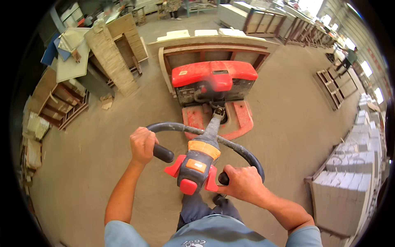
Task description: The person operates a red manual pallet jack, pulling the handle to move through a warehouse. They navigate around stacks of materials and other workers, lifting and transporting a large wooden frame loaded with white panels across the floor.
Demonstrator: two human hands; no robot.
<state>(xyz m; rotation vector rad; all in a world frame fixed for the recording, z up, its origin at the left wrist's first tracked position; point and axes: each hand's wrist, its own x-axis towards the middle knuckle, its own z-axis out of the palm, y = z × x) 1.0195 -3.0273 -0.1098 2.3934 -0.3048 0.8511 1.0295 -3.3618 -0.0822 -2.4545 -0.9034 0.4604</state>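
Observation:
In front of me stands a red electric pallet truck (214, 74), its dark control head (196, 166) tilted toward my body with red paddles, a red button and orange panels. A curved black handlebar (168, 126) loops out to both sides. My left hand (142, 144) is closed round its left grip (163, 153). At the right end, my right hand (242, 183) wraps the other grip, with its thumb side near a red paddle (211, 180). Beyond the truck body is a wooden-framed pallet (214, 49) bearing pale slabs (205, 33).
Leaning boards (111, 57) and wooden frames (63, 105) line the left. Stacked pale blocks (341, 181) stand along the right. A person (349, 59) is beside an upright pallet (335, 84) at the far right. Grey floor (284, 111) surrounds the truck.

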